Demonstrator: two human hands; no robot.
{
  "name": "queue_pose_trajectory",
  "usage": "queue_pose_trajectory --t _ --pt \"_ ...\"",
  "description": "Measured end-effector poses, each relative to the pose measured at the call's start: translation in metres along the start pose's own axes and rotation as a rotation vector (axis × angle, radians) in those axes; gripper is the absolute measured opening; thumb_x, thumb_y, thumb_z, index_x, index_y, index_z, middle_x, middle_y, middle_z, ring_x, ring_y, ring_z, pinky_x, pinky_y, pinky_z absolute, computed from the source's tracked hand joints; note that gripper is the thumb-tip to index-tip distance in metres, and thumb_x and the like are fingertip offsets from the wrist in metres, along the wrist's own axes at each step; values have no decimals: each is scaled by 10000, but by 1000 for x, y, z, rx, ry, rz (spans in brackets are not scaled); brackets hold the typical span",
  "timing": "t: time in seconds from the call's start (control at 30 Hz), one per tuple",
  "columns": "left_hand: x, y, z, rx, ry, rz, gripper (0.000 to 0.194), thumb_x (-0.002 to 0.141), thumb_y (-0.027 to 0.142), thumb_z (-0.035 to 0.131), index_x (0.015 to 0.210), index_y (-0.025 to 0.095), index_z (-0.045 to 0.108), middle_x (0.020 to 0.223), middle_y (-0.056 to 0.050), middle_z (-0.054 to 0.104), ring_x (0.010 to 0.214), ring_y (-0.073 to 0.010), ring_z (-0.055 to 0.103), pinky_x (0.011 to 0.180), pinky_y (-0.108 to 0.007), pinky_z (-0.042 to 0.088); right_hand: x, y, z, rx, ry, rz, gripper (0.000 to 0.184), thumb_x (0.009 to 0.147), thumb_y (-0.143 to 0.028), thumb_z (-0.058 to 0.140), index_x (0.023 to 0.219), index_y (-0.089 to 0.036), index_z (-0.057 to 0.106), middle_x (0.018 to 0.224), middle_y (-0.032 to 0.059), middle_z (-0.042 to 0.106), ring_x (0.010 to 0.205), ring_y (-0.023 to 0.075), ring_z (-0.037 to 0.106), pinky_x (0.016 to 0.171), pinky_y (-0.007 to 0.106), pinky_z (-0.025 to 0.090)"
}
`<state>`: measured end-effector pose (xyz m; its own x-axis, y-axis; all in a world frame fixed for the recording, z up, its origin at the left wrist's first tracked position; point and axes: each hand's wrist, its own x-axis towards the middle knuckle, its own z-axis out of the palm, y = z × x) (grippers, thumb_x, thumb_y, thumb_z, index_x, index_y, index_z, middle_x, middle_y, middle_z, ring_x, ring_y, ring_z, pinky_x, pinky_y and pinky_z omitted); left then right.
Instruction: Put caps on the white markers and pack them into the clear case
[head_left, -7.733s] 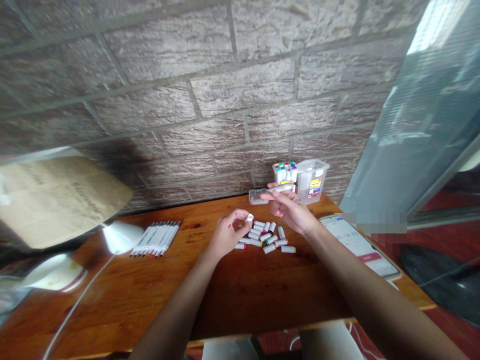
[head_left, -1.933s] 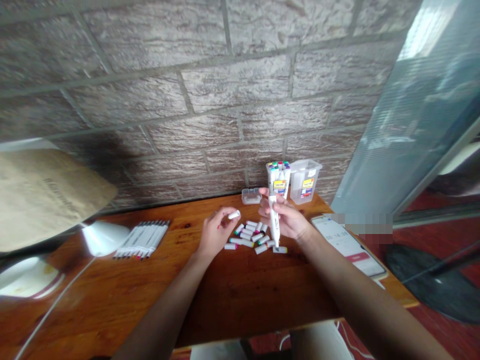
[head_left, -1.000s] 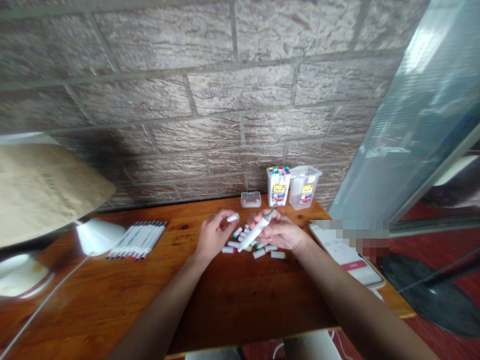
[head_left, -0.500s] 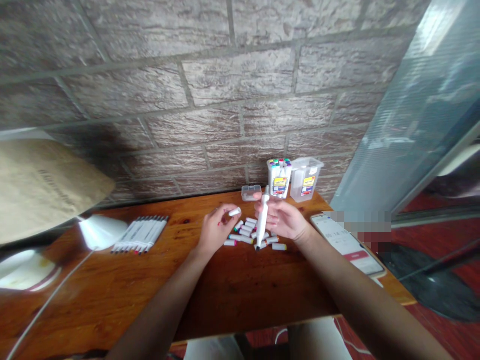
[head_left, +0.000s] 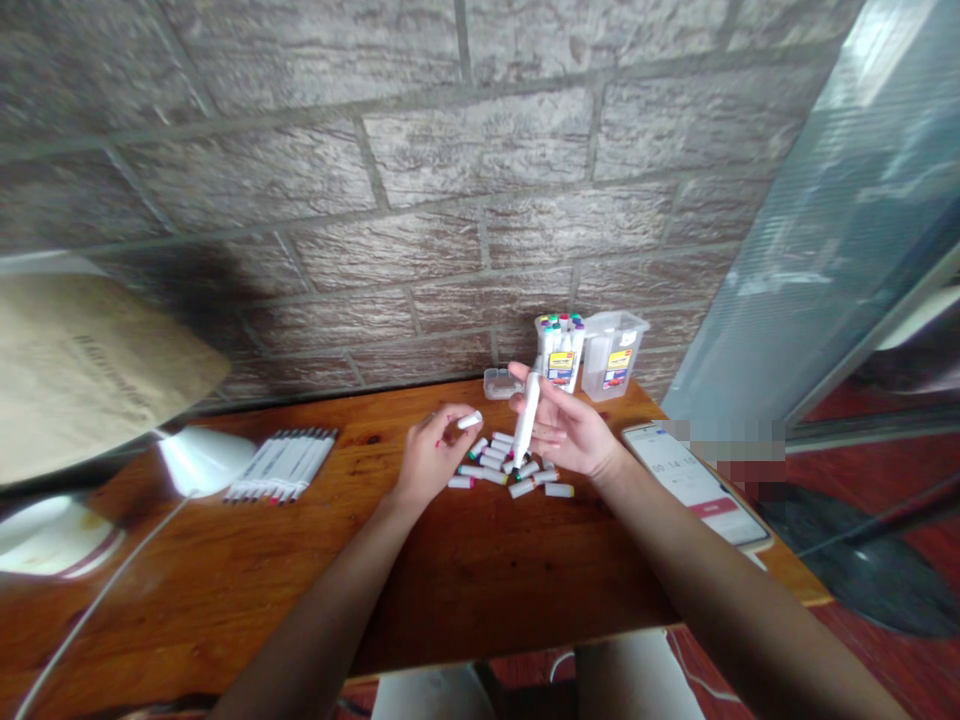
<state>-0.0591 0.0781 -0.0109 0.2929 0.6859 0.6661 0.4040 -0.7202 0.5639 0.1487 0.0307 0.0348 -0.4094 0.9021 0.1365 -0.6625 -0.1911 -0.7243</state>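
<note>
A white marker cap [head_left: 470,420] is pinched between the thumb and fingers of my left hand [head_left: 433,455]. My right hand [head_left: 574,428] grips an uncapped white marker [head_left: 527,420], its dark tip pointing down and toward me. Below and between the hands, a loose pile of white marker caps [head_left: 493,476] with coloured ends lies on the wooden table [head_left: 480,580]. Small red marks show on my left fingers. Behind my right hand stands a clear case of capped markers [head_left: 559,352], partly covered by the fingers.
An empty clear case [head_left: 615,357] stands beside the full one, near a small clear lid [head_left: 501,384]. A phone [head_left: 697,485] with a timer lies at right. To the left are a row of dark-tipped markers [head_left: 282,465], a lamp [head_left: 206,462] with its cord, and a white bowl [head_left: 56,537].
My right hand has turned the marker slightly, and its tip has lifted a little away from me. My left hand with the cap stays almost still.
</note>
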Motion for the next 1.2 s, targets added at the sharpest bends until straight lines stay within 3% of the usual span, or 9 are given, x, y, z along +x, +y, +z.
queue_pose_trajectory --t 0.23,0.5,0.63,0.87,1.1,1.2 --pt "-1 3 0 -16 0 -7 130 875 324 674 936 210 679 909 -22 761 734 -133 692 685 -218 542 0 1 -1 -18 -54 2 345 970 -398 517 1308 -347 561 785 -49 599 429 43 194 400 145 258" --pt "-5 8 1 -32 17 23 181 845 353 722 949 208 692 857 -11 761 663 -117 672 650 -202 538 7 -4 1 70 74 -108 282 953 -436 556 973 -182 676 622 -53 339 515 92 317 435 177 321" --pt "-8 9 4 -24 11 50 188 842 361 727 949 210 695 846 -6 758 624 -103 652 615 -191 530 8 -3 3 65 117 -109 276 930 -461 600 911 -192 657 640 -45 392 515 86 334 401 164 285" --pt "-15 19 9 -38 -2 192 206 835 319 751 1002 214 692 827 -1 758 587 -84 638 597 -171 535 12 0 -1 21 124 -159 378 967 -516 515 1127 -211 671 624 -40 532 425 59 296 352 153 244" --pt "-16 21 9 -57 36 324 245 806 285 785 1005 186 682 835 -17 760 619 -89 666 635 -169 561 8 0 0 7 103 -128 485 992 -551 433 1376 -269 521 606 -49 559 414 55 325 350 126 202" --pt "-15 20 8 -48 49 335 238 802 285 789 992 186 684 815 -17 757 614 -92 668 630 -172 565 8 1 -1 -5 59 -115 495 1002 -554 403 1412 -288 482 607 -59 573 377 35 218 344 124 159"
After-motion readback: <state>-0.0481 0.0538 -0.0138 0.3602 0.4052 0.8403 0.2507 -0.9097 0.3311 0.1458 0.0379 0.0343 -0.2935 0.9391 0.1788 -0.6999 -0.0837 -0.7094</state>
